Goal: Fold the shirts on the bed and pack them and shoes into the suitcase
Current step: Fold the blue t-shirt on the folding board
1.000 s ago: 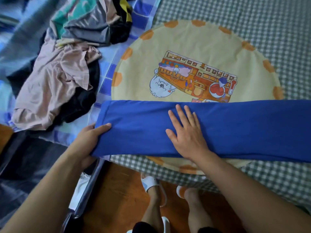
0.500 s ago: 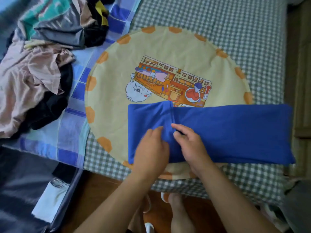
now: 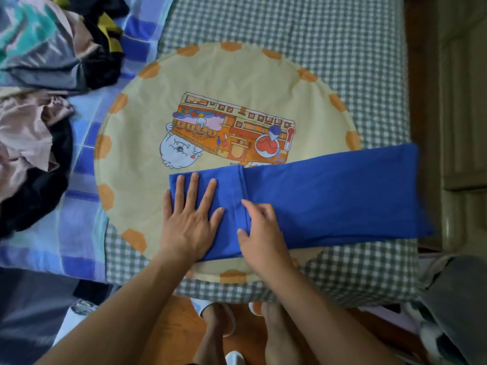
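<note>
Both hands lie on the blue shirt (image 3: 329,198): the left hand (image 3: 189,219) is pressed flat on its folded-over left end with fingers straight and spread, and the right hand (image 3: 261,233) sits just beside it at the edge of the fold, fingers bent down onto the cloth, though whether they pinch the fabric or only press it cannot be told. Under everything, the bed (image 3: 303,27) carries a grey-and-white checked sheet, with a blue plaid blanket (image 3: 79,206) spread over its left part. On the sheet lies a round pale-yellow cloth (image 3: 224,75) edged with orange patches and printed with a cartoon picture in the middle. The blue shirt rests across the near half of this cloth as a long band, its right end reaching past the cloth toward the bed's right edge and its left end doubled over onto itself. A loose pile of clothes (image 3: 39,114), pink, black, grey and teal, sits on the blanket at the upper left, well apart from the shirt. At the lower left, beside the bed, part of a dark open suitcase (image 3: 34,312) shows. Below the bed edge, the person's feet in white slippers (image 3: 226,322) stand on a wooden floor.
</note>
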`<state>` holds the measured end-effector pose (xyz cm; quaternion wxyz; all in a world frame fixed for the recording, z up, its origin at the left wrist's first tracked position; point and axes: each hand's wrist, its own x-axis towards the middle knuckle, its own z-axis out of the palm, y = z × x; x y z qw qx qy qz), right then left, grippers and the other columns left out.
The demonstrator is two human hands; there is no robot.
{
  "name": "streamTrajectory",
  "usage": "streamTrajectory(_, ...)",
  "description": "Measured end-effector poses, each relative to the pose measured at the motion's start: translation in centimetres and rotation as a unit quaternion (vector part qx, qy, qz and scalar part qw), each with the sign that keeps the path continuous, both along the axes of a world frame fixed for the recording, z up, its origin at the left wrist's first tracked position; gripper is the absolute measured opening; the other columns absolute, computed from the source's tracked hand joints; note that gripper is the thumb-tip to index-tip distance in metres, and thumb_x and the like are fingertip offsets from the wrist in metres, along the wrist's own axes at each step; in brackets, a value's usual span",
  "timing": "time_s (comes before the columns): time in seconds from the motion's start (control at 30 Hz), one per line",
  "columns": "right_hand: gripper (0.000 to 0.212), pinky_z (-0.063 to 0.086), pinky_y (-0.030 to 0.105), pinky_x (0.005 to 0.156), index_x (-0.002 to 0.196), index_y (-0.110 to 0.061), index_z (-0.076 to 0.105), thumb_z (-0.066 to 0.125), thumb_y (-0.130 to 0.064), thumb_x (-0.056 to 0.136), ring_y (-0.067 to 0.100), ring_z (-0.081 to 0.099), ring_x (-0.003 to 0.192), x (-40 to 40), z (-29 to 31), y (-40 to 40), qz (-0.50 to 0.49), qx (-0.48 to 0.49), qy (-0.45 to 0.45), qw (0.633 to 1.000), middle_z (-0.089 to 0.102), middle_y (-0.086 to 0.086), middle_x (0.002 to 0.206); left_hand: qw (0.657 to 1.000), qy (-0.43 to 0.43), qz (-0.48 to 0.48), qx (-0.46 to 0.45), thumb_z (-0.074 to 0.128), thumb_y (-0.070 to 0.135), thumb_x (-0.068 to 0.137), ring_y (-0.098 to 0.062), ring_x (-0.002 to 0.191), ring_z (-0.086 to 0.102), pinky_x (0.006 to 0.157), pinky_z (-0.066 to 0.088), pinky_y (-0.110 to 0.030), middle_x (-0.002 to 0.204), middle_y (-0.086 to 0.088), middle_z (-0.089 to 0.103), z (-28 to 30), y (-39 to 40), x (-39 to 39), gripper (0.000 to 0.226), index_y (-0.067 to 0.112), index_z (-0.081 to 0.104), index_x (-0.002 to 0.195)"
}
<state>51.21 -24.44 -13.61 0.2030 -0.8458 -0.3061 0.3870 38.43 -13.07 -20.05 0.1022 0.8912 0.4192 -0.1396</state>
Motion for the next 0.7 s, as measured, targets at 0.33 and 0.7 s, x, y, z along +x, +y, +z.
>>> streamTrajectory(0.33, 0.038, 0.04, 0.038, 0.102, 0.136, -0.014, 0.057, 0.059, -0.025, 0.099, 0.026, 0.049, 0.122, 15.7, 3.5, -8.7, -0.156, 0.007, -0.27, 0.95, 0.048, 0.006, 0.136, 0.995, -0.101, 0.0, -0.01, 0.02, 0.055, 0.101, -0.031, 0.155, -0.016, 0.125, -0.008, -0.051, 0.17, -0.009, -0.003, 2.5, -5.6, 6.3, 0.069, 0.025, 0.011, 0.163)
streamTrajectory(0.7, 0.043, 0.053, 0.035, 0.08, 0.132, -0.016, 0.058, 0.073, -0.022, 0.092, 0.02, 0.066, 0.103, 27.7, 0.5, -12.5, -0.352, 0.026, 0.071, 0.933, 0.065, 0.001, 0.125, 0.993, -0.092, -0.009, -0.072, 0.018, 0.062, 0.101, -0.026, 0.156, -0.014, 0.125, -0.007, -0.049, 0.171, -0.004, 0.0, 1.1, -6.6, 7.8, 0.068, 0.033, 0.017, 0.162)
